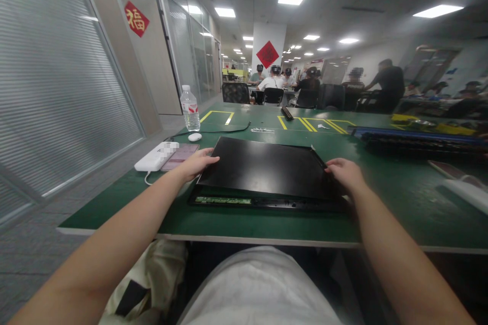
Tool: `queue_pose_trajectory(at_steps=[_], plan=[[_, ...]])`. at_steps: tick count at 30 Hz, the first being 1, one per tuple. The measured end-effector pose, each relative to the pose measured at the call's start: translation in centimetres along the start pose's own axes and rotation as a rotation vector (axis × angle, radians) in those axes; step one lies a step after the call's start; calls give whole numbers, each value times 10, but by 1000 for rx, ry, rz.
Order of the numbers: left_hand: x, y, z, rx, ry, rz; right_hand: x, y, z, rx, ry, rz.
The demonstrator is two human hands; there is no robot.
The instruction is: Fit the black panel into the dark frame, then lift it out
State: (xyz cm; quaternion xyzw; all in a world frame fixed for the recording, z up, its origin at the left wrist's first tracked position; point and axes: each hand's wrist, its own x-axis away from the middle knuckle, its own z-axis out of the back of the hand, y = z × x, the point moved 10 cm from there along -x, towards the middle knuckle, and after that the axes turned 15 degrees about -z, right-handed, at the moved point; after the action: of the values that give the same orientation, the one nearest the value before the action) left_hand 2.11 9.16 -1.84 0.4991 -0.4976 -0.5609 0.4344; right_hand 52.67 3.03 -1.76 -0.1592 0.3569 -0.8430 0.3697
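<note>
Head view — forearms [127,236] stretched forward, left hand [195,164], right hand [347,173] apart — each grip clasping one side of black panel [263,165]

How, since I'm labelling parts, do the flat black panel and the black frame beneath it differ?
The panel shows a plain, smooth face, while the frame carries a green circuit strip along its near side. The panel is uppermost, with its broad face in view; the frame is below, mostly covered by it. Both are black and are over the green table.
</note>
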Motion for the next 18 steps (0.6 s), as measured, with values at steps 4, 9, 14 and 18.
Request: queue_pose_trajectory(at_steps=[4, 9, 14, 18], plan=[[-3, 2, 1, 74, 9, -20, -2, 2, -3, -6, -23, -11], [-5, 7, -5, 175, -35, -73, -2, 1, -2, -10, -19, -3], [-2, 4, -10, 203, -30, -39, -1, 1, -2, -4, -19, -6], [0, 1, -12, 191, -23, -20, 0, 0, -2, -6, -17, -7]])
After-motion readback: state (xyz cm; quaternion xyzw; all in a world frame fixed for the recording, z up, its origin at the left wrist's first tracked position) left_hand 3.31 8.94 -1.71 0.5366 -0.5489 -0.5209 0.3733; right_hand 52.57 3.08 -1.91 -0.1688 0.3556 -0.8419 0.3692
